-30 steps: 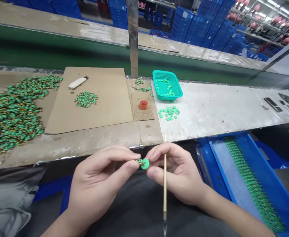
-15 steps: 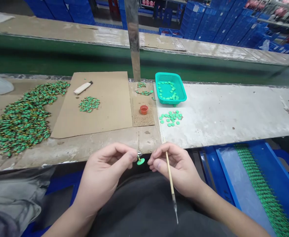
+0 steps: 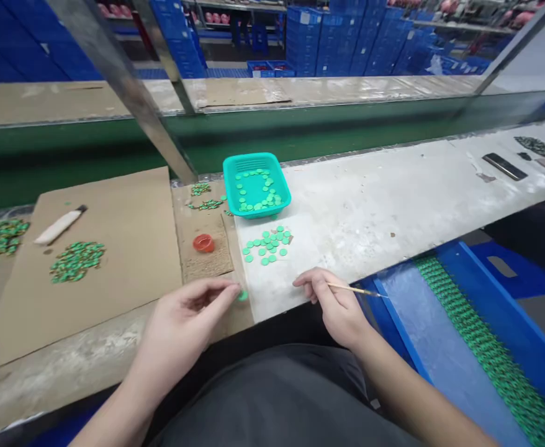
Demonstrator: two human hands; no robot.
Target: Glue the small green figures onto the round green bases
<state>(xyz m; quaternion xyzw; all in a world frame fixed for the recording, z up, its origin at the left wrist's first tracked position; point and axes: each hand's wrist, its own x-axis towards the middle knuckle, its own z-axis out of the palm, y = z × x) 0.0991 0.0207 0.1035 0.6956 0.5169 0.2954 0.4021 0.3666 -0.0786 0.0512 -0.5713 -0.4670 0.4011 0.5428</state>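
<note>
On the near side of the teal basket, at the tabletop edge, the left hand pinches a small green disc in its fingers. The right hand clasps a thin brush. Such a light pinch could let the disc slip off the edge.

The hands have been pulled apart. The small green disc, pinched by the left hand, has been brought up to the table edge. The brush in the right hand has been turned sideways.
</note>
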